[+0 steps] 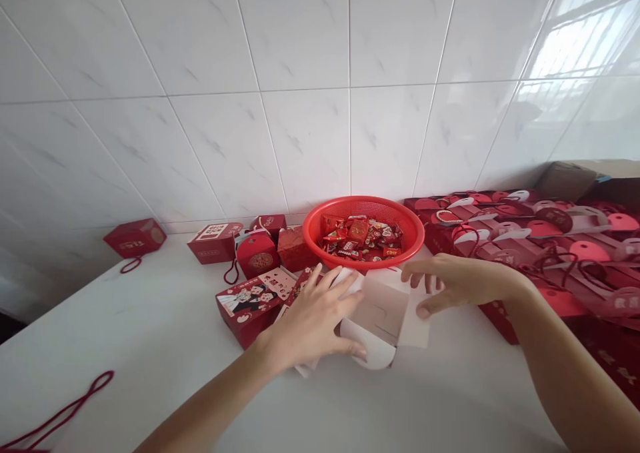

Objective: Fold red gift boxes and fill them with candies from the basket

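An unfolded gift box (383, 310) with a white inside stands on the white table, its flaps spread outward. My left hand (315, 316) is at its left side, fingers spread and thumb by the front rounded flap. On the other side, my right hand (445, 283) hovers by the right flap, thumb and fingers apart; whether it touches the card is unclear. Just behind the box sits a red plastic basket (313, 236) holding wrapped candies (357, 233). A red box with a printed couple (253, 303) lies partly behind my left hand.
Many red gift boxes with cord handles (540, 233) crowd the right side. Several small red boxes (257, 253) stand left of the basket, and another red box (135, 238) near the wall. A red cord (75, 403) lies at lower left. A cardboard carton (570, 180) sits far right.
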Tool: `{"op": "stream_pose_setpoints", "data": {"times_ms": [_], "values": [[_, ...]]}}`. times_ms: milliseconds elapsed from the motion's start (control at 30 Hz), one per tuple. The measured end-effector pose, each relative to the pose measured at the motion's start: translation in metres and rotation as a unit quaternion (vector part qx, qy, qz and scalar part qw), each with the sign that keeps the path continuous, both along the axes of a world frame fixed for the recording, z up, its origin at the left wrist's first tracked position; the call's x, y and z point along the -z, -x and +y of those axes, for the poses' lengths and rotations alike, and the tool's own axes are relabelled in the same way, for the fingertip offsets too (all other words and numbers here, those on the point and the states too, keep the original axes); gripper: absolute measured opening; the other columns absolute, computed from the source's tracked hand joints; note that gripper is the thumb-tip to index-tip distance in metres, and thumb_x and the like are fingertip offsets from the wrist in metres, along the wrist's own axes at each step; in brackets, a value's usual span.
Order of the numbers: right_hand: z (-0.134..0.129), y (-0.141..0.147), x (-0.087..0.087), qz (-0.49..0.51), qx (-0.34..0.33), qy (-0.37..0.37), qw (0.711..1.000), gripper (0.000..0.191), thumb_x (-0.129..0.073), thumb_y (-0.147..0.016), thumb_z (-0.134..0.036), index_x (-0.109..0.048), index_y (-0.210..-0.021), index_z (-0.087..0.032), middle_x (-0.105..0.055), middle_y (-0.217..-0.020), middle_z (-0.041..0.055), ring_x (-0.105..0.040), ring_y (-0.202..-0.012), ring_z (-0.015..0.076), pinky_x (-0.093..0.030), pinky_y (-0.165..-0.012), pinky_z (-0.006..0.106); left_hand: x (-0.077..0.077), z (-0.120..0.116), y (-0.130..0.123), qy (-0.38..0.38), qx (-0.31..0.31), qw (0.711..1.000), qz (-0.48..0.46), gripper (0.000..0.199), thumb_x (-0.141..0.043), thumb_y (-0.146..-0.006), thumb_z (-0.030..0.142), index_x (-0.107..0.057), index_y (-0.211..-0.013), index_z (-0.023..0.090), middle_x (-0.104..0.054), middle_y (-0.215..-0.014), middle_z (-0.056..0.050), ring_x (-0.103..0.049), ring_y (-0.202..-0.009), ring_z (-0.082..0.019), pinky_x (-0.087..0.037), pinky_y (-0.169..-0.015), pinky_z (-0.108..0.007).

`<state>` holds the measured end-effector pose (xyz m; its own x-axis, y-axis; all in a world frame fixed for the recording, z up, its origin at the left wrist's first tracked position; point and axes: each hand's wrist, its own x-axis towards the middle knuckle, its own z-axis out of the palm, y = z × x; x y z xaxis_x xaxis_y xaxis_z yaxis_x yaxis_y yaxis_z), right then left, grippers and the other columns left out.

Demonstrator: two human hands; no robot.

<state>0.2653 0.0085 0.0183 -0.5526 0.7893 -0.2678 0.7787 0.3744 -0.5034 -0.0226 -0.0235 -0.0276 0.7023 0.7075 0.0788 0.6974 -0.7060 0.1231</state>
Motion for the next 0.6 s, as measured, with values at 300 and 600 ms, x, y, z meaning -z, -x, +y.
{"op": "stream_pose_setpoints", "data": {"times_ms": [300, 600], "values": [[0.063, 0.017, 0.018, 0.213, 0.045, -0.146, 0.965, 0.036, -0.059, -0.083, -0.052, -0.067, -0.090, -0.018, -0.072, -0.090, 0.0071, -0.066, -0.081, 0.0212, -0.051, -0.074, 0.033, -0.027, 0.020, 0.020, 0.007, 0.000, 0.983, -0.185, 0.032, -0.063, -0.091, 0.040, -0.073, -0.116, 0.023, -0.068, -0.128, -0.009, -0.060, -0.121, -0.026, -0.047, -0.104, -0.039], [0.122, 0.052, 0.043, -0.090, 0.016, -0.081, 0.993, 0.025, -0.074, -0.068, -0.032, -0.073, -0.090, -0.021, -0.072, -0.094, 0.0067, -0.066, -0.087, 0.0283, -0.048, -0.070, 0.033, -0.022, 0.130, -0.008, 0.235, -0.051, 0.971, -0.013, 0.040, -0.052, -0.088, 0.052, -0.078, -0.103, 0.024, -0.077, -0.108, -0.005, -0.070, -0.103, -0.028, -0.051, -0.088, -0.033]]}}
